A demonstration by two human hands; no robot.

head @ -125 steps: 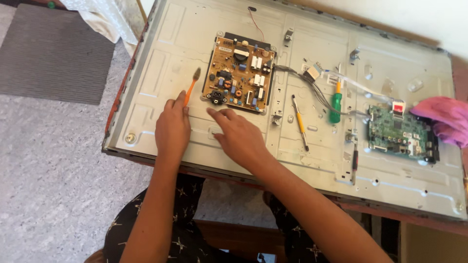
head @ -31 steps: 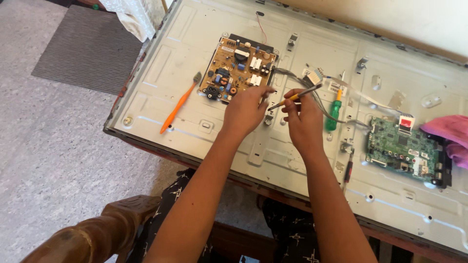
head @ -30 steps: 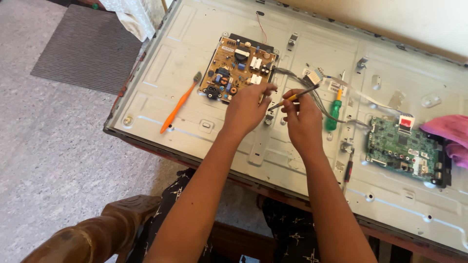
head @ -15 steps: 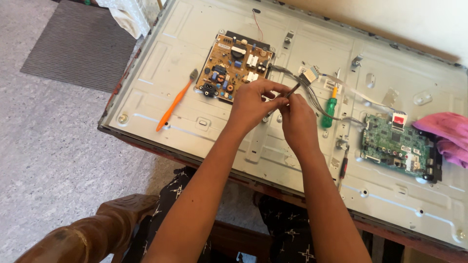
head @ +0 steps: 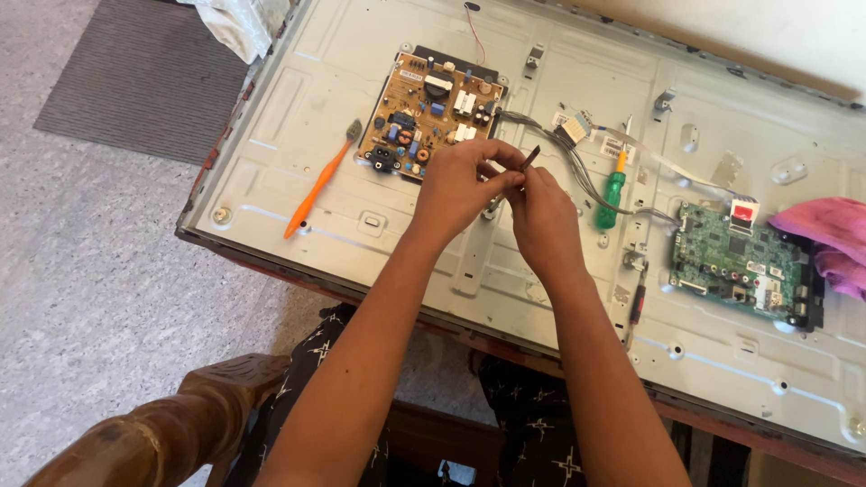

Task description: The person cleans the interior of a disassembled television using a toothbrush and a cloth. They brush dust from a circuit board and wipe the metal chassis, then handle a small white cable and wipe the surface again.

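Both hands have drawn together over the panel since a second ago.
Left hand [head: 460, 185] and right hand [head: 541, 216] pinch a thin dark tool [head: 530, 157] just near of the brown power board [head: 433, 113]; orange brush [head: 317, 185] lies left.

Matt grey metal back panel [head: 577, 298]; glossy orange plastic brush [head: 317, 185]; pink cloth [head: 825, 239].
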